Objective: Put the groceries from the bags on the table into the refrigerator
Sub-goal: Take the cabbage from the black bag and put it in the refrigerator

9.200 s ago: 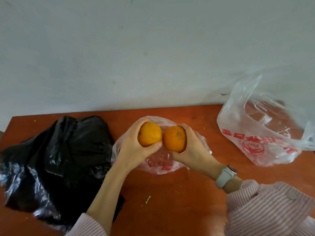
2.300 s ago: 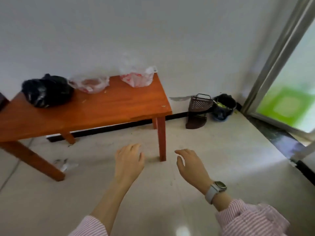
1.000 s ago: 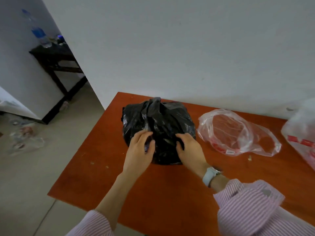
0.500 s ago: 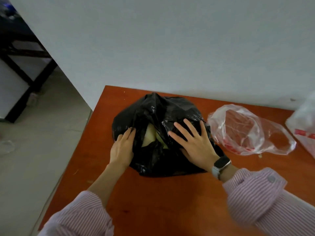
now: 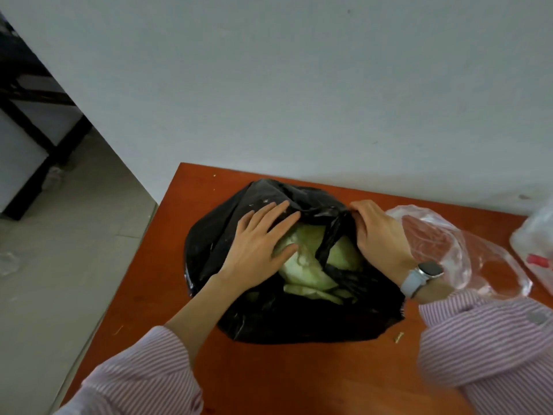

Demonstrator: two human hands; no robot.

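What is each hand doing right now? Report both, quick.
Left hand: open, fingers straight, pressing the black bag aside at the cabbage.
Right hand: closed, fingers curled round the black bag's edge.

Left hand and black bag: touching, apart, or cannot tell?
Touching. The head view shows the left hand lying flat on the black bag, fingers spread across its plastic.

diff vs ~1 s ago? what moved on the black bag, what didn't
The black bag has been opened: its mouth is pulled apart, exposing a pale green leafy vegetable. The left hand went from the closed bag's front to lying flat across the opening; the right hand now grips the bag's right edge. The clear plastic bag and table are unchanged.
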